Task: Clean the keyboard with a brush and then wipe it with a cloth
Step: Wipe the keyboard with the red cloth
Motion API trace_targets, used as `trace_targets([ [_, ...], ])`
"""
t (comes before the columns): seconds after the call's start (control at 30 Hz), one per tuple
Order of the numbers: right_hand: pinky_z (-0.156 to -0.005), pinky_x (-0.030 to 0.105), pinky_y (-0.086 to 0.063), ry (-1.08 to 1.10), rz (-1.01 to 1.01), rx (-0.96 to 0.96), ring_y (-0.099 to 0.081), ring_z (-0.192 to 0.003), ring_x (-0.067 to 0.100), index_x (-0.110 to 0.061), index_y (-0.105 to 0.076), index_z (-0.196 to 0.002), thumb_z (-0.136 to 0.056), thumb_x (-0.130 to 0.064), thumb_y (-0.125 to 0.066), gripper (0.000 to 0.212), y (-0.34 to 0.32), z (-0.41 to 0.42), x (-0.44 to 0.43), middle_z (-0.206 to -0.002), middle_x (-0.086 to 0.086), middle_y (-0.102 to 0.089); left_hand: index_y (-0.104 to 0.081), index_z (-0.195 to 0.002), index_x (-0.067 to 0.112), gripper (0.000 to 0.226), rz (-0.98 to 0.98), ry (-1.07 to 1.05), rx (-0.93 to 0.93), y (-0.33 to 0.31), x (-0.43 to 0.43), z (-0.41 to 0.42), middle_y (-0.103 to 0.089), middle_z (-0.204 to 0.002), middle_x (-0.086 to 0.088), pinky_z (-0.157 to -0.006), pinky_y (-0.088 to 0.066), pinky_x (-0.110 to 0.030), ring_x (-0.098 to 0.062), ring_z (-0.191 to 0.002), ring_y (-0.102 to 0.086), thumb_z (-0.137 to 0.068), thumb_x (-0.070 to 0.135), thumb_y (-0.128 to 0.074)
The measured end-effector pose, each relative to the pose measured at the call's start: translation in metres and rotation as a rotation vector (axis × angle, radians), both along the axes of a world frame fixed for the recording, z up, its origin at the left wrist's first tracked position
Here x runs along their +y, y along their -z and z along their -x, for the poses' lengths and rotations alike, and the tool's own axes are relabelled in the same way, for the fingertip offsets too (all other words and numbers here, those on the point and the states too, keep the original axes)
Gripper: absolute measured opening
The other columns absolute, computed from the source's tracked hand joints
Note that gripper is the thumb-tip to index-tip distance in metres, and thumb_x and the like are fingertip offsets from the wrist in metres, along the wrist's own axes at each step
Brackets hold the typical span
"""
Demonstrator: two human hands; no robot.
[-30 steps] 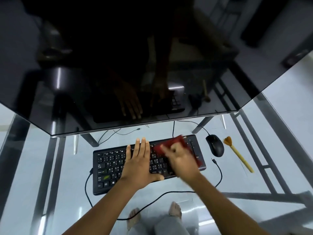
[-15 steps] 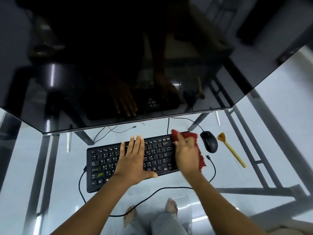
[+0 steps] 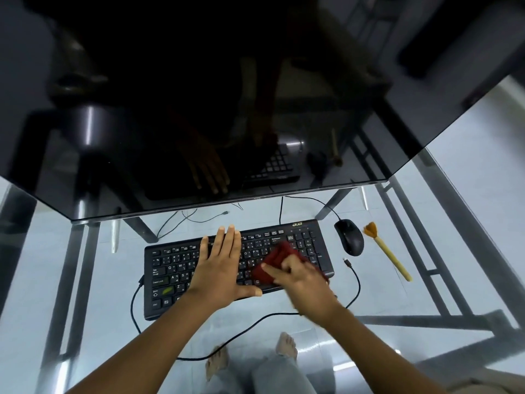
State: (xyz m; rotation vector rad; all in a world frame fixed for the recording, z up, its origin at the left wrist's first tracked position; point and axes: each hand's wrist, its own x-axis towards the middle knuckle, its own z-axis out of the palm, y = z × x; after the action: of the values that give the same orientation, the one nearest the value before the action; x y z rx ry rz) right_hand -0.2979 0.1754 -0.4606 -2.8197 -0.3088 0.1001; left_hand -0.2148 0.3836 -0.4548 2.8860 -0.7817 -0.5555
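A black keyboard (image 3: pixel 176 268) lies on the glass desk in front of the monitor. My left hand (image 3: pixel 221 268) rests flat on its middle keys, fingers together and pointing away. My right hand (image 3: pixel 304 282) grips a dark red cloth (image 3: pixel 277 258) and presses it on the keys right of centre. The hand is blurred by motion. A brush (image 3: pixel 386 253) with a yellow handle and orange bristles lies on the glass to the right, past the mouse, and neither hand touches it.
A large dark monitor (image 3: pixel 199 95) overhangs the far side of the desk. A black mouse (image 3: pixel 349 236) sits just right of the keyboard. Black cables (image 3: pixel 353 282) loop around the keyboard's front and right. Metal frame bars (image 3: pixel 426 265) and my bare feet show through the glass.
My right hand has slid the red cloth from the keyboard's right end back leftward and nearer to me, over the keys right of centre. My left hand has stayed flat on the keyboard.
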Motion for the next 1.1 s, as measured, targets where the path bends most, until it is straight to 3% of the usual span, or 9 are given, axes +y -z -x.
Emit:
trace_targets([
  [0.13,-0.060,0.036,-0.060,0.465,-0.079,-0.092,-0.061,-0.068,0.024,-0.028,-0.056,-0.135,-0.098,-0.016,-0.045,0.040,0.006,-0.007,-0.027,-0.103,0.011,-0.057,0.020,-0.148,0.009,0.134,0.002,0.008,0.001,0.000,0.001,0.000,0.026,-0.157,-0.008,-0.114,0.017,-0.050,-0.025,-0.142,0.028,-0.061,0.094,-0.036],
  [0.2,-0.068,0.036,-0.058,0.340,-0.094,-0.030,-0.059,-0.075,0.024,-0.037,-0.047,-0.137,-0.103,-0.033,-0.038,0.035,0.008,0.003,0.005,-0.103,0.006,-0.057,0.020,-0.148,0.009,0.135,-0.004,0.002,0.003,0.001,0.001,0.001,0.027,-0.156,-0.007,-0.114,0.015,-0.051,-0.025,-0.142,0.027,-0.061,0.093,-0.037],
  [0.3,-0.058,0.026,-0.054,0.033,-0.091,-0.004,-0.056,-0.063,0.014,-0.034,-0.057,-0.131,-0.085,-0.021,-0.071,0.049,0.005,0.024,0.022,-0.091,-0.001,-0.055,0.021,-0.148,0.009,0.136,-0.015,0.004,0.010,0.000,0.001,0.001,0.029,-0.155,-0.006,-0.114,0.014,-0.051,-0.025,-0.142,0.028,-0.060,0.093,-0.039],
  [0.53,-0.056,0.021,-0.057,0.410,-0.207,-0.080,-0.057,-0.061,0.011,-0.026,-0.067,-0.122,-0.084,-0.003,-0.071,0.044,0.007,0.021,-0.013,-0.097,0.009,-0.061,0.019,-0.149,0.009,0.137,-0.015,0.003,0.018,-0.002,-0.002,-0.001,0.028,-0.156,-0.006,-0.114,0.014,-0.051,-0.025,-0.142,0.028,-0.051,0.095,-0.024],
  [0.67,-0.053,0.013,-0.045,0.048,-0.139,0.064,-0.052,-0.062,0.003,-0.032,-0.067,-0.118,-0.089,-0.035,-0.062,0.030,-0.002,0.022,0.000,-0.094,-0.005,-0.054,0.017,-0.149,0.009,0.137,-0.021,0.010,0.007,-0.003,-0.002,0.000,0.027,-0.155,-0.006,-0.115,0.013,-0.051,-0.025,-0.142,0.026,-0.054,0.095,-0.030],
  [0.73,-0.065,0.018,-0.052,0.245,-0.176,0.027,-0.047,-0.071,-0.006,-0.029,-0.069,-0.117,-0.092,-0.043,-0.043,0.039,-0.006,0.013,-0.030,-0.101,-0.008,-0.055,0.018,-0.149,0.009,0.137,-0.025,0.009,0.012,-0.003,-0.002,0.000,0.028,-0.155,-0.006,-0.115,0.013,-0.051,-0.025,-0.143,0.026,-0.055,0.095,-0.031],
  [0.83,-0.063,0.024,-0.059,0.535,-0.204,-0.107,-0.061,-0.074,0.006,-0.021,-0.069,-0.119,-0.095,-0.015,-0.057,0.028,-0.005,0.008,-0.043,-0.106,0.007,-0.064,0.020,-0.148,0.009,0.136,-0.036,0.017,0.015,-0.002,-0.002,-0.001,0.031,-0.153,-0.006,-0.115,0.013,-0.051,-0.026,-0.142,0.027,-0.055,0.095,-0.030],
  [1.0,-0.064,0.023,-0.051,0.188,-0.154,0.001,-0.060,-0.076,0.015,-0.034,-0.058,-0.131,-0.098,-0.023,-0.044,0.038,-0.005,-0.006,0.005,-0.107,0.001,-0.060,0.024,-0.144,0.009,0.137,-0.019,0.010,0.019,-0.001,-0.003,-0.001,0.030,-0.154,-0.007,-0.115,0.013,-0.052,-0.026,-0.142,0.028,-0.047,0.096,-0.019],
  [1.1,-0.065,0.033,-0.060,0.581,-0.108,-0.080,-0.062,-0.067,0.024,-0.024,-0.057,-0.133,-0.096,-0.011,-0.054,0.040,-0.002,-0.034,-0.030,-0.113,0.012,-0.054,0.021,-0.147,0.009,0.136,-0.026,0.011,0.011,-0.001,-0.002,-0.001,0.031,-0.153,-0.006,-0.115,0.013,-0.052,-0.026,-0.142,0.028,-0.055,0.095,-0.031],
])
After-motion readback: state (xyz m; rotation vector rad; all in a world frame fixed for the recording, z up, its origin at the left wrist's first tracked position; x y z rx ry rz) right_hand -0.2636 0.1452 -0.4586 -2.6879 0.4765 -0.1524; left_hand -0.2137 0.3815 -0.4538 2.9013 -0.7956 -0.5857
